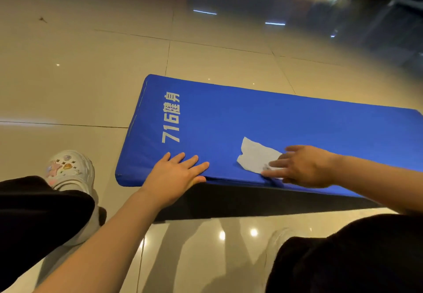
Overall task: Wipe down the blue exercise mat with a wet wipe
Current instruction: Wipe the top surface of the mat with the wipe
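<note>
Black-trousered knee (357,253), hands flat on blue mat (229,118) — right hand (304,166) pressing wipe (256,155)

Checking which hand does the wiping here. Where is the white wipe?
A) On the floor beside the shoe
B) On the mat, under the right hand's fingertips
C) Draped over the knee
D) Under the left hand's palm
B: the wipe lies flat on the blue mat, with the right hand pressing straight fingers on its edge; the left hand rests flat on bare mat.

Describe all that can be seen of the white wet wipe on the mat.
The thin white wet wipe lies flat and unfolded on the blue padded exercise mat, near its front edge. It looks like soft, slightly creased cloth, with an uneven outline and one corner pointing away. The right hand presses its right part with straight fingers. The left hand rests on the mat beside it, apart from the wipe.
</note>
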